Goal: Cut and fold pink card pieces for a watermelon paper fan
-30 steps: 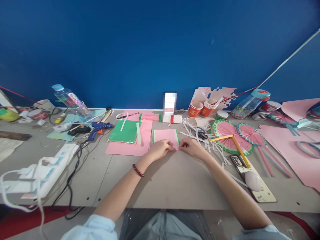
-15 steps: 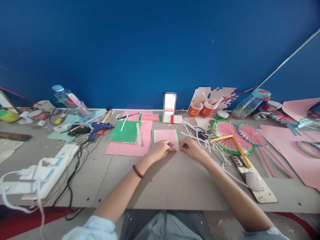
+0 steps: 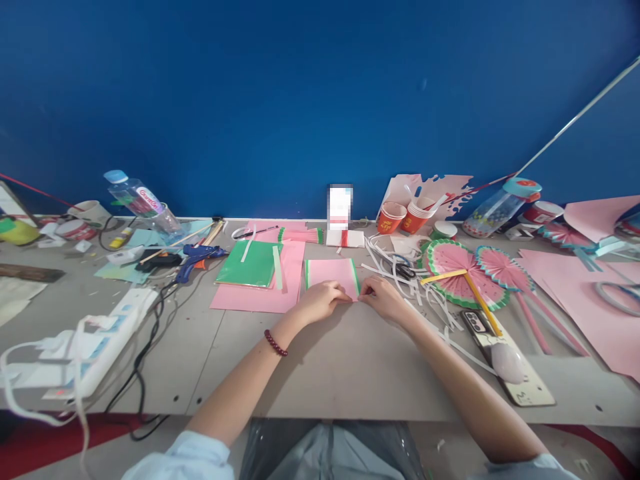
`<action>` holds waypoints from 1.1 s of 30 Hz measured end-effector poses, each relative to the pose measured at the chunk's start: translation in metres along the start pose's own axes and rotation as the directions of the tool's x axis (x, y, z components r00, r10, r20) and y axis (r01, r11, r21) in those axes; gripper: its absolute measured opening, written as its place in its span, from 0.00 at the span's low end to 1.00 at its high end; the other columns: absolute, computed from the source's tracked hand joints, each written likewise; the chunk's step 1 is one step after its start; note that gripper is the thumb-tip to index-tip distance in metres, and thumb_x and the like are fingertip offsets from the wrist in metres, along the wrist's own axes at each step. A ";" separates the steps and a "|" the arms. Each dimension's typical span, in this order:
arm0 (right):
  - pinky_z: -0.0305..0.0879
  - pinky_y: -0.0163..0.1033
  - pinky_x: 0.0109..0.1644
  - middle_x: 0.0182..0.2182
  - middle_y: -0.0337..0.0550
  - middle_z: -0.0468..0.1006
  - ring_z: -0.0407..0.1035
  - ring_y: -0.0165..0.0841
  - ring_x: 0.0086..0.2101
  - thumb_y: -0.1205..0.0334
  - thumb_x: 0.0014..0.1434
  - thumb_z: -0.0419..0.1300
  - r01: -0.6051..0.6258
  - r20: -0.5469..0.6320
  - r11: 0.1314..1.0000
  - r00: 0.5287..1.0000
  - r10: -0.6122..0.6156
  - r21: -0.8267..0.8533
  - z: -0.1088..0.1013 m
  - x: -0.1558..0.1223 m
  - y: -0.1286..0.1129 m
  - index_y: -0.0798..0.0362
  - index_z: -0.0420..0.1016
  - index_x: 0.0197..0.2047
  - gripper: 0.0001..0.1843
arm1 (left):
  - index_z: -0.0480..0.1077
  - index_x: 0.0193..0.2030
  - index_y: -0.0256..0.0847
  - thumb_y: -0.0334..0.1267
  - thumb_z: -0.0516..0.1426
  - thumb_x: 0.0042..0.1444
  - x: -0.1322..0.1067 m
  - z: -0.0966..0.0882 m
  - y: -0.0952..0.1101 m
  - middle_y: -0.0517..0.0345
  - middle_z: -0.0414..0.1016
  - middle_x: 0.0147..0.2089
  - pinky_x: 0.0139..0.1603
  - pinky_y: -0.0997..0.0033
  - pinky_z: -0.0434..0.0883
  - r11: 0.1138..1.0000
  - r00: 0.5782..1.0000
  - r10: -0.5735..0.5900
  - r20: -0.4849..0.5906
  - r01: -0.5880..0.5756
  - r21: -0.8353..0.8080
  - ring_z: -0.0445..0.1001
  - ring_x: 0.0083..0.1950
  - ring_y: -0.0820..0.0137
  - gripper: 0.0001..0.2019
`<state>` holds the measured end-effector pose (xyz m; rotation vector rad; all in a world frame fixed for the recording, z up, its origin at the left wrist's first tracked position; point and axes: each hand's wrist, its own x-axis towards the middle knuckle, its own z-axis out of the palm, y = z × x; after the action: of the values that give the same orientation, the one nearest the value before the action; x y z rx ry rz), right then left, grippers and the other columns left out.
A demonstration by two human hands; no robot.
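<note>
A pink sheet of paper [image 3: 330,272] with green strips along its two sides lies flat in front of me. At its near edge is my left hand [image 3: 326,299], fingers bent and closed on the paper's border. My right hand [image 3: 384,296] pinches the near right corner, thumb and index finger pressed together. The fingertips of both hands almost meet there, and they cover part of the near edge. To the left, a green paper pack [image 3: 247,264] rests on larger pink paper [image 3: 293,293], with a pale green strip [image 3: 277,267] across it.
White paper strips [image 3: 380,257] and scissors [image 3: 403,268] lie right of the sheet. Beyond them are watermelon-patterned paper fans [image 3: 447,257] and a phone [image 3: 535,387]. A blue glue gun [image 3: 195,259], a power strip [image 3: 110,340] and black cable [image 3: 145,340] occupy the left. Red paper cups [image 3: 391,217] stand behind.
The right hand's fingers have shifted very slightly at the paper's corner. The left hand and the sheet look nearly the same.
</note>
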<state>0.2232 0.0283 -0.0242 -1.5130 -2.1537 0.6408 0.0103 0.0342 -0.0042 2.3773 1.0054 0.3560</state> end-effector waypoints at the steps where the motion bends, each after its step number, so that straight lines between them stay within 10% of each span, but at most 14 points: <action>1: 0.57 0.36 0.36 0.26 0.39 0.68 0.63 0.32 0.32 0.67 0.50 0.60 0.002 -0.001 1.000 1.000 -0.002 0.001 0.000 0.000 0.000 0.54 0.68 0.25 0.04 | 0.76 0.45 0.51 0.33 0.50 0.62 0.000 0.000 0.000 0.57 0.73 0.42 0.45 0.73 0.67 1.000 1.000 0.003 0.000 -0.003 -0.002 0.71 0.47 0.69 0.14; 33: 0.56 0.37 0.40 0.33 0.43 0.71 0.63 0.36 0.36 0.59 0.59 0.57 -0.029 -0.050 0.956 0.999 0.015 -0.290 0.009 -0.008 -0.017 0.53 0.68 0.33 0.06 | 0.76 0.40 0.45 0.35 0.52 0.60 -0.002 -0.001 -0.003 0.57 0.72 0.38 0.41 0.73 0.66 0.991 0.999 -0.008 -0.046 0.001 -0.132 0.72 0.41 0.69 0.10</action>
<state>0.2077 0.0146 -0.0222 -1.6824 -2.2742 0.2979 0.0073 0.0346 -0.0052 2.2574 0.9773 0.4639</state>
